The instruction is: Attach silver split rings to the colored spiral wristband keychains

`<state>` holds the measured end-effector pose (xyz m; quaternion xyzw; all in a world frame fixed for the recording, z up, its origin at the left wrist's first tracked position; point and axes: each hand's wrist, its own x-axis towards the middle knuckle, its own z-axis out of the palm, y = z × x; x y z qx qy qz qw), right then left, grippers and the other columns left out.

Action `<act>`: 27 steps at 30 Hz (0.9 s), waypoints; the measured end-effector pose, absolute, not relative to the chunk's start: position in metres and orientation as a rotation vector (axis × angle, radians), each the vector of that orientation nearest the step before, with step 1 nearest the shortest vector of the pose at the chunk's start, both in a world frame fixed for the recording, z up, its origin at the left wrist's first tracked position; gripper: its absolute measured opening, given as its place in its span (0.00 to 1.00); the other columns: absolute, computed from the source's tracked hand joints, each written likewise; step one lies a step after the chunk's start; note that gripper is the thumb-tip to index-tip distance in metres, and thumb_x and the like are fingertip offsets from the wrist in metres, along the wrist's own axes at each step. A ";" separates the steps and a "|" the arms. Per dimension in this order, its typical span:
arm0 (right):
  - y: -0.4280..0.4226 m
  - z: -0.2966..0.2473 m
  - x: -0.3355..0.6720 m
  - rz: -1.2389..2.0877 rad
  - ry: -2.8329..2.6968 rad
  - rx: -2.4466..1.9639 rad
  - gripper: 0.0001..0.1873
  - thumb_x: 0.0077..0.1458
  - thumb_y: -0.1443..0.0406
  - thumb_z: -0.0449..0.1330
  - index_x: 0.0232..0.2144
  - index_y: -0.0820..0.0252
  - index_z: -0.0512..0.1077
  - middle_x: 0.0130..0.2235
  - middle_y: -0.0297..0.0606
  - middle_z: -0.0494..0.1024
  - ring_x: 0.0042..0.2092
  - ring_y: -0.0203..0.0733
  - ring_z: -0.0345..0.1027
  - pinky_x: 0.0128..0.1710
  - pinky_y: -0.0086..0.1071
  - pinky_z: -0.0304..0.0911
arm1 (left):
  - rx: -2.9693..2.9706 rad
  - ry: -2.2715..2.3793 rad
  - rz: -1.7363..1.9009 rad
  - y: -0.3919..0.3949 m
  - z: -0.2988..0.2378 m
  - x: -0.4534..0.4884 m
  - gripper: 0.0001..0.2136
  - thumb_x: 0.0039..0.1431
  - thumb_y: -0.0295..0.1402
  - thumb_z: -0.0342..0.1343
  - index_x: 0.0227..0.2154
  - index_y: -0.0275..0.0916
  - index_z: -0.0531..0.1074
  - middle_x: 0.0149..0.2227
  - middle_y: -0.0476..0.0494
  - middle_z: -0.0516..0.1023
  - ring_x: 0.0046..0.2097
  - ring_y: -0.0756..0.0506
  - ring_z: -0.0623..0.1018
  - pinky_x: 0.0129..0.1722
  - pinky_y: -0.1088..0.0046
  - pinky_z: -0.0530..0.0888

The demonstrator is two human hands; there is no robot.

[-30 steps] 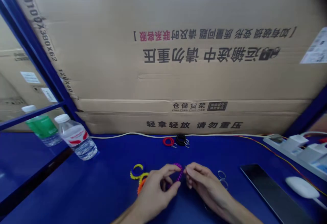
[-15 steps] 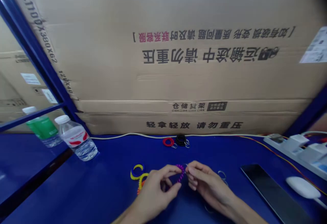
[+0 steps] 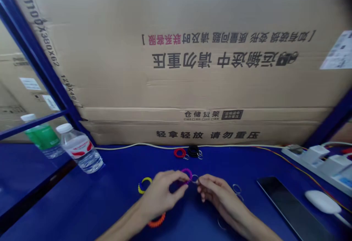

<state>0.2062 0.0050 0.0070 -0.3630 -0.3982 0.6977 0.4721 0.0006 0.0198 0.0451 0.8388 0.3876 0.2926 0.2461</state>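
Between the thumb and fingers of my left hand (image 3: 167, 191) is a purple spiral coil wristband (image 3: 187, 172), raised over the blue tabletop. My right hand (image 3: 217, 193) pinches a silver split key ring (image 3: 195, 178), which meets the right side of the purple coil; whether it is threaded on is too small to tell. A yellow and blue coil (image 3: 145, 185) lies just left of my left hand. Under my left wrist an orange coil (image 3: 157, 222) is partly hidden. Several loose key rings (image 3: 237, 188) lie by my right hand and forearm.
At the back lie a red coil (image 3: 179, 153) and a black coil (image 3: 193, 151), each with key rings. A water bottle (image 3: 79, 149) stands left. On the right are a phone (image 3: 294, 208), a white mouse (image 3: 323, 201) and a power strip (image 3: 319, 164). Cardboard boxes (image 3: 203, 87) wall off the back.
Both hands have shifted slightly left and apart, the left one more. The purple coil has turned, and the key ring now shows clearly between the hands. The orange coil is more exposed.
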 end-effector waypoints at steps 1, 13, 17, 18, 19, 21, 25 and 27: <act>0.007 0.007 0.207 1.687 -0.979 -0.922 0.13 0.53 0.57 0.65 0.29 0.64 0.77 0.28 0.37 0.74 0.28 0.35 0.63 0.31 0.29 0.59 | 2.360 1.095 0.791 0.030 0.046 -0.001 0.07 0.61 0.30 0.54 0.40 0.42 0.76 0.39 0.48 0.80 0.41 0.47 0.77 0.45 0.73 0.71; 0.007 0.008 0.211 1.549 -1.260 -1.031 0.17 0.53 0.53 0.63 0.27 0.62 0.77 0.25 0.35 0.74 0.26 0.35 0.64 0.29 0.29 0.56 | 2.544 1.165 0.698 0.114 0.040 0.003 0.07 0.60 0.32 0.57 0.38 0.38 0.78 0.39 0.43 0.80 0.43 0.43 0.76 0.47 0.70 0.69; 0.011 0.021 0.222 1.401 -1.391 -1.079 0.16 0.53 0.53 0.62 0.26 0.60 0.76 0.26 0.34 0.74 0.27 0.37 0.64 0.30 0.30 0.57 | 2.517 1.199 0.734 0.087 0.061 -0.013 0.12 0.66 0.36 0.49 0.43 0.39 0.76 0.43 0.44 0.79 0.45 0.44 0.75 0.48 0.70 0.67; 0.012 0.026 0.226 1.358 -1.430 -1.095 0.16 0.53 0.53 0.62 0.27 0.60 0.76 0.26 0.34 0.74 0.27 0.37 0.64 0.30 0.31 0.57 | 2.514 1.193 0.712 0.077 0.068 -0.019 0.12 0.66 0.36 0.49 0.42 0.40 0.76 0.41 0.46 0.80 0.42 0.46 0.76 0.46 0.72 0.68; 0.013 0.030 0.230 1.307 -1.469 -1.113 0.16 0.54 0.53 0.61 0.27 0.60 0.76 0.27 0.35 0.74 0.28 0.38 0.64 0.31 0.32 0.58 | 2.514 1.174 0.668 0.067 0.074 -0.027 0.11 0.65 0.36 0.50 0.38 0.41 0.77 0.37 0.48 0.80 0.38 0.47 0.77 0.42 0.74 0.69; 0.015 0.039 0.237 1.214 -1.542 -1.162 0.15 0.54 0.54 0.61 0.27 0.59 0.75 0.27 0.35 0.74 0.29 0.39 0.64 0.32 0.33 0.58 | 2.517 1.118 0.445 0.046 0.083 -0.041 0.09 0.61 0.38 0.55 0.33 0.42 0.78 0.29 0.51 0.79 0.32 0.48 0.76 0.37 0.77 0.68; 0.017 0.050 0.248 1.113 -1.633 -1.244 0.15 0.56 0.55 0.58 0.27 0.59 0.74 0.27 0.35 0.73 0.30 0.40 0.64 0.31 0.33 0.58 | 2.491 1.246 0.194 0.011 0.083 -0.062 0.06 0.56 0.37 0.59 0.34 0.43 0.77 0.33 0.49 0.77 0.36 0.46 0.75 0.35 0.76 0.66; 0.017 0.053 0.251 1.066 -1.691 -1.273 0.15 0.58 0.55 0.57 0.28 0.59 0.74 0.28 0.36 0.74 0.30 0.40 0.64 0.31 0.33 0.57 | 2.494 1.284 0.154 -0.002 0.074 -0.066 0.09 0.51 0.39 0.62 0.35 0.44 0.75 0.37 0.50 0.76 0.38 0.44 0.75 0.36 0.75 0.65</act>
